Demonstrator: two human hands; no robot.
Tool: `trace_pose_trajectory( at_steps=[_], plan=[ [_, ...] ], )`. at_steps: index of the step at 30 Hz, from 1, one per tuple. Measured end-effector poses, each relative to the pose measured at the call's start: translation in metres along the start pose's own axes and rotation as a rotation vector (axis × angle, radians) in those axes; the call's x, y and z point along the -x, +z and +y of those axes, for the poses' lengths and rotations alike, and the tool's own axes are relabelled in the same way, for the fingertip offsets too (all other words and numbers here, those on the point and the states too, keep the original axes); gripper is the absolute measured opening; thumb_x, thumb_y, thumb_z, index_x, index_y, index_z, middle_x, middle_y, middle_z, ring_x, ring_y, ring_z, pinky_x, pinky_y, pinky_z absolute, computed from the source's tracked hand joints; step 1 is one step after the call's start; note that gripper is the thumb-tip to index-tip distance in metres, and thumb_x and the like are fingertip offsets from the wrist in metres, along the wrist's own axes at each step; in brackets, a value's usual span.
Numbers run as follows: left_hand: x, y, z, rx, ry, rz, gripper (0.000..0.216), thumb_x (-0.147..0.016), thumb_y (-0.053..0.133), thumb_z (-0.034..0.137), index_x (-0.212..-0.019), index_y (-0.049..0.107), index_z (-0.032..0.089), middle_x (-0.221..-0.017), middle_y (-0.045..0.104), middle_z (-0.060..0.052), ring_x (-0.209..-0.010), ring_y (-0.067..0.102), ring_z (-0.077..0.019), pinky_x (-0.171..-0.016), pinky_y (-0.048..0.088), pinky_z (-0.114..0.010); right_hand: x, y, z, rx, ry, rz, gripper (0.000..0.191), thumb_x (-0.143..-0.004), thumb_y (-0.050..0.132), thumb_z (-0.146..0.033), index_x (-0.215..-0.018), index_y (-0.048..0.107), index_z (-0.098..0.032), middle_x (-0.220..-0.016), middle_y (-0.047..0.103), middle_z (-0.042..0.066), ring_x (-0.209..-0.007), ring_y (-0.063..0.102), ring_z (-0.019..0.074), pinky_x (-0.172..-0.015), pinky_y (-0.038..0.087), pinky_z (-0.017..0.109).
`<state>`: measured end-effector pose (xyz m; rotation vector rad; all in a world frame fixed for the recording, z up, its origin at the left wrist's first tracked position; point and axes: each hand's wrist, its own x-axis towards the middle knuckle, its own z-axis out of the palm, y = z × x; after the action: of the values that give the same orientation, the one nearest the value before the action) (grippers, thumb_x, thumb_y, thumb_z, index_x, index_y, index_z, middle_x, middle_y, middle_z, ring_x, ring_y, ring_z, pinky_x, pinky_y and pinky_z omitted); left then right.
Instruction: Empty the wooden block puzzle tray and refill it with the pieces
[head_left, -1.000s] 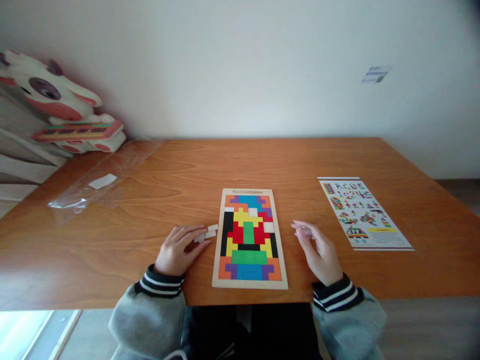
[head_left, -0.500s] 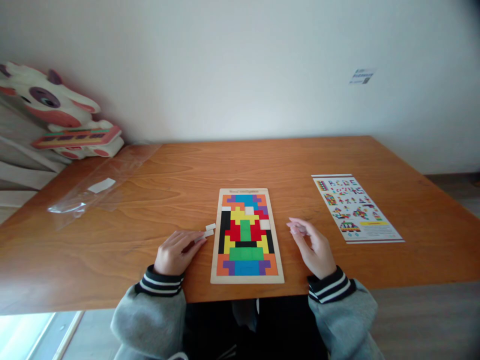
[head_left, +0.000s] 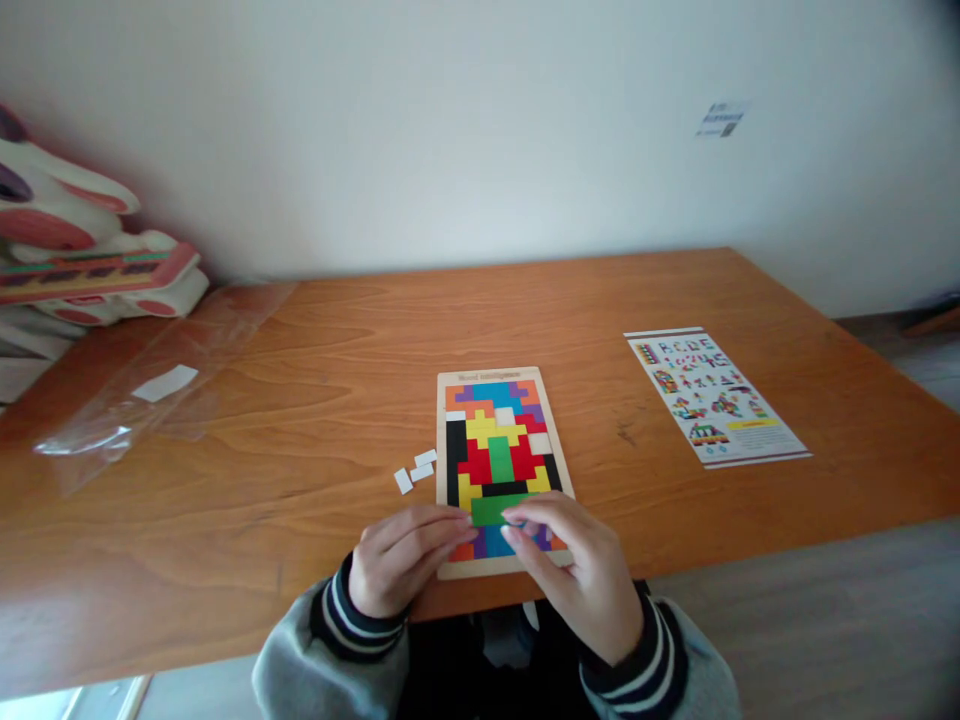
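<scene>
A wooden tray puzzle (head_left: 444,440) filled with coloured block pieces lies at the table's near edge. Over its lower left corner is my left hand (head_left: 412,550), fingers pressed together in a pinch beside the green piece (head_left: 489,510); whether they hold anything is hidden. My right hand (head_left: 581,560) hovers at the tray's lower right, thumb and forefinger slightly apart, with nothing visible between them. Several small white pieces (head_left: 403,481) rest on the table left of the tray. Pale gaps or white pieces (head_left: 538,443) show in the tray's upper half.
A printed pattern sheet (head_left: 724,410) lies to the right on the wooden table (head_left: 360,370). Clear plastic wrapping (head_left: 112,425) with a white label is at the left, near a cow-shaped toy keyboard (head_left: 112,285). A wall stands behind the table.
My left hand has left the small white pieces and moved right onto the tray's lower part. My right hand has come left over the tray. The view has shifted slightly.
</scene>
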<state>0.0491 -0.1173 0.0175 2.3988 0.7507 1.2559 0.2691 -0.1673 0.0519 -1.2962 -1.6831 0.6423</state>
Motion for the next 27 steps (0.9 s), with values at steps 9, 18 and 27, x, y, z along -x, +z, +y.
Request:
trace_pose_trajectory(
  at_steps=[9, 18, 27],
  plan=[
    [-0.013, 0.028, 0.009, -0.027, 0.071, 0.035, 0.028, -0.086, 0.073, 0.019, -0.111, 0.062, 0.015, -0.083, 0.074, -0.003, -0.07, 0.07, -0.0125, -0.063, 0.059, -0.022, 0.002, 0.004, 0.017, 0.067, -0.078, -0.092, 0.009, -0.092, 0.064, -0.022, -0.096, 0.072, -0.022, -0.088, 0.073, 0.003, -0.079, 0.07, 0.0158, -0.071, 0.057, 0.027],
    [-0.019, 0.022, 0.006, -0.169, -0.081, 0.093, 0.028, -0.085, 0.075, 0.031, -0.107, 0.063, 0.02, -0.086, 0.072, -0.003, -0.078, 0.069, -0.0152, -0.071, 0.06, -0.026, -0.009, -0.006, 0.048, 0.125, -0.102, 0.071, 0.012, -0.095, 0.057, -0.019, -0.102, 0.067, -0.023, -0.091, 0.075, 0.005, -0.082, 0.071, 0.0187, -0.074, 0.057, 0.031],
    [-0.02, 0.026, -0.002, -0.345, -0.304, 0.161, 0.011, -0.09, 0.064, 0.016, -0.099, 0.068, 0.019, -0.095, 0.072, -0.005, -0.088, 0.068, -0.0174, -0.079, 0.057, -0.03, -0.015, -0.022, 0.079, 0.113, 0.064, 0.224, 0.022, -0.096, 0.053, -0.024, -0.114, 0.066, -0.024, -0.104, 0.069, 0.01, -0.093, 0.068, 0.021, -0.078, 0.06, 0.036]
  ],
)
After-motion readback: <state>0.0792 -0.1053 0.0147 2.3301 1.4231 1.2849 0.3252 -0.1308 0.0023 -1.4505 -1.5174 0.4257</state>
